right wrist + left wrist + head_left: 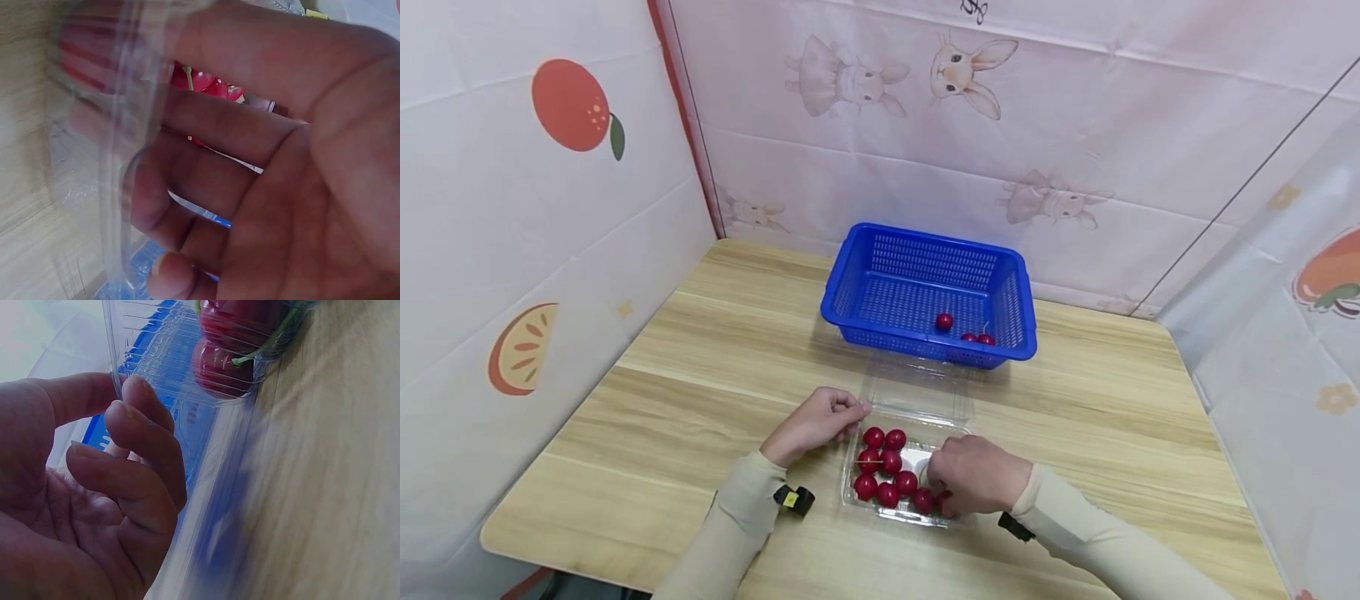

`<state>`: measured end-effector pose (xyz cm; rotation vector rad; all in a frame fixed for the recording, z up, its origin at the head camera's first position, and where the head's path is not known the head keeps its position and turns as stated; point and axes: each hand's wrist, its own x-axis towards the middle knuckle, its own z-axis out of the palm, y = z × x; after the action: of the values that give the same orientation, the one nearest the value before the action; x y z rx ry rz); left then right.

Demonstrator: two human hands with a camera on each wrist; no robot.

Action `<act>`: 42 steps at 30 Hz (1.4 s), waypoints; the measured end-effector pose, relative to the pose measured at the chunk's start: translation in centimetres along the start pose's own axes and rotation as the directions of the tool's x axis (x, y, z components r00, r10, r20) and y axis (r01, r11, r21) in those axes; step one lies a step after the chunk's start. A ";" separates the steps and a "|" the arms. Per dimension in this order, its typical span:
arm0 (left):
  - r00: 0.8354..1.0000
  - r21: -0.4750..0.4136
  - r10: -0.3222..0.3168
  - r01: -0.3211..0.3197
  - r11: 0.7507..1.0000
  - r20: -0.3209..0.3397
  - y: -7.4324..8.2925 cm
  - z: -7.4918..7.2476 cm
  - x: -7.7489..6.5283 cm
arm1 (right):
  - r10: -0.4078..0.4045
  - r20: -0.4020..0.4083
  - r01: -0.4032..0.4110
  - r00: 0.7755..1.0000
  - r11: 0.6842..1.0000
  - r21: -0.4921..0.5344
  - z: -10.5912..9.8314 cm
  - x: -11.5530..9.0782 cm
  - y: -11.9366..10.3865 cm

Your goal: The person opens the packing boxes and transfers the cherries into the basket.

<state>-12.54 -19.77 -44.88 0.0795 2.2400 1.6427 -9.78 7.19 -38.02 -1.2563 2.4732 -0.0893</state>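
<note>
A clear plastic clamshell box (847, 493) lies with its lid (917, 387) folded back. Inside are several red cherries (890, 462), filling the left side and the near edge. My left hand (823, 417) pinches the box's far left rim between thumb and index finger, the other fingers loosely curled, as the left wrist view shows. Reaching into the near right corner, my right hand (973, 473) has its thumb and index finger on a cherry (94, 53), seen through the plastic wall in the right wrist view. That hand hides part of the box's right side.
Behind the box stands a blue mesh basket (917, 332), with a few cherries (944, 321) toward its near right side. The lid reaches to the basket's front. Printed cloth walls (880, 150) border the wooden table (700, 375) at the back and both sides.
</note>
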 end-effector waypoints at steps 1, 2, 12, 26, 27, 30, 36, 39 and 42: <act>1.000 0.000 -0.001 0.001 1.000 0.000 0.0 0.0 0.0 | -0.004 0.003 0.004 1.000 1.000 -0.002 0.0 0.0 0.0; 1.000 -0.001 -0.003 0.003 1.000 -0.001 0.0 0.0 0.0 | -0.007 0.007 0.007 1.000 1.000 -0.002 0.0 0.1 0.0; 1.000 0.000 -0.001 0.001 1.000 0.001 0.0 0.0 -0.1 | -0.011 0.014 0.010 1.000 0.999 0.053 0.2 0.1 0.1; 1.000 0.006 0.000 0.000 1.000 0.000 0.1 0.0 0.0 | 0.014 -0.035 -0.010 0.999 0.995 0.102 -0.1 0.2 1.2; 1.000 0.005 0.000 0.000 1.000 0.001 0.1 0.0 0.0 | 0.013 -0.045 -0.008 0.999 0.995 0.097 -0.2 0.1 1.3; 1.000 0.002 -0.002 0.002 1.000 0.004 0.1 0.0 -0.1 | 0.008 -0.075 -0.001 0.997 0.997 0.082 -0.6 -0.2 1.7; 1.000 0.001 -0.010 0.010 1.000 0.004 0.1 -0.1 0.0 | 0.012 -0.112 -0.005 0.994 0.998 0.062 -1.8 -0.5 2.3; 1.000 -0.002 -0.013 0.013 1.000 0.003 0.2 -0.1 0.0 | 0.005 -0.140 0.003 0.990 0.998 0.058 -2.4 -0.6 2.6; 1.000 -0.006 -0.014 0.014 1.000 0.003 0.2 -0.1 0.0 | -0.006 -0.163 0.017 0.987 0.997 0.069 -2.8 -0.7 2.9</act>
<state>-12.64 -19.77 -44.66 0.0642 2.2287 1.6407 -12.63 9.20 -35.86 -1.2807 2.5753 -0.2900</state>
